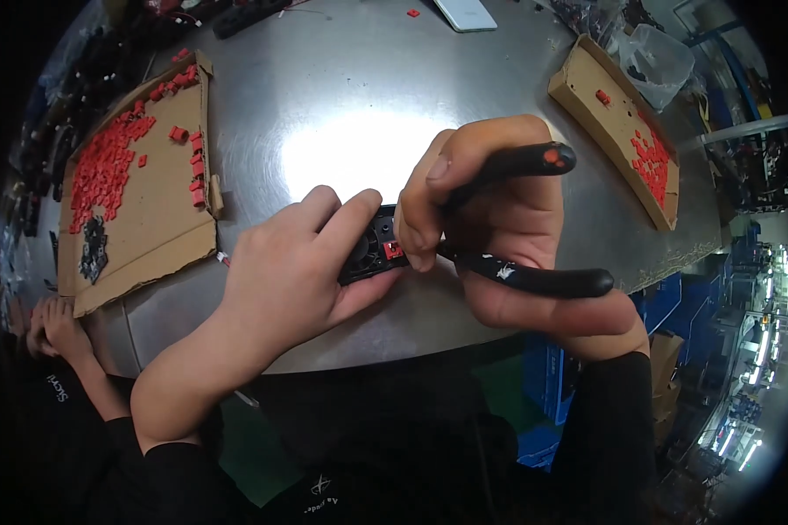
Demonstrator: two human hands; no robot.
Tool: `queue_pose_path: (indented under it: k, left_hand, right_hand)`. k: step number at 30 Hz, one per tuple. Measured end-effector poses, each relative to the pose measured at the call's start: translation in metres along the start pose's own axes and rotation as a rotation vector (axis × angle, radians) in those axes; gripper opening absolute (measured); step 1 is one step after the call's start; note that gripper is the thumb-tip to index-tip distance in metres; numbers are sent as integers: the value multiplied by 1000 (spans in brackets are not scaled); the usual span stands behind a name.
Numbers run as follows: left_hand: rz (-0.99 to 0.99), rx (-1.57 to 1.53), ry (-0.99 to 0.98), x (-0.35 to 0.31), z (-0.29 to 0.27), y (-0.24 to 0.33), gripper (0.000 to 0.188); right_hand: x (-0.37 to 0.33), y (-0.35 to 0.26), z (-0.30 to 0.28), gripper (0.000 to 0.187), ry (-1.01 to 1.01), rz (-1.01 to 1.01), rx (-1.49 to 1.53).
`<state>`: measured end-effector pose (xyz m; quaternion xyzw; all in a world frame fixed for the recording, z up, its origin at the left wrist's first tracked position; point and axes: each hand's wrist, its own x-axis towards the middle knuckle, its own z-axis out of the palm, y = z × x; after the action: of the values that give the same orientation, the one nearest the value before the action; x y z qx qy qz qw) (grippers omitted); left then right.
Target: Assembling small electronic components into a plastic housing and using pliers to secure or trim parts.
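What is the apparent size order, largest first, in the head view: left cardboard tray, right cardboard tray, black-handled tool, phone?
1. Left cardboard tray
2. Right cardboard tray and black-handled tool: unsure, as the tool is nearer and partly hidden by the right hand
3. Phone

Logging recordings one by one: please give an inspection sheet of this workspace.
Surface: metal table, strong glare.
Work items: black part with red piece, partly covered; black-handled tool, handles apart.
Clutter: left cardboard tray, red pieces, black pieces; right cardboard tray, more red pieces; phone.
Hands: left hand grips the black part; right hand holds the tool.
Cables: thin wire end beside the left tray.
Surroundings: another person's hands far left; blue crates lower right.
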<state>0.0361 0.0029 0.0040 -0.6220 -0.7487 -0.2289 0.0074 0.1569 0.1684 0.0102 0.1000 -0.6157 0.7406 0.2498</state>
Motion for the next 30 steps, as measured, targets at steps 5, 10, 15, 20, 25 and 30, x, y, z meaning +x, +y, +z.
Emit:
queue_pose_path:
  k: [5, 10, 15, 20, 25, 30]
  left_hand:
    - [-7, 15, -2, -3, -1, 2, 60]
    - [-4, 33, -11, -3, -2, 3, 62]
    - [-4, 51, -7, -4, -2, 4, 62]
    - [13, 40, 5, -7, 0, 1, 61]
    - [116, -45, 27, -3, -3, 3, 58]
    - [50, -136, -9, -10, 2, 3, 51]
  right_hand:
    - [1, 1, 7, 99, 32, -82, 77]
    - [3, 5, 3, 99, -25, -112, 43]
    - [0, -4, 10, 90, 20, -45, 32]
    - [4, -4, 7, 77, -210, -179, -49]
    - [13, -5, 7, 78, -409, -360, -66]
    - [19, 4, 5, 88, -426, -285, 9]
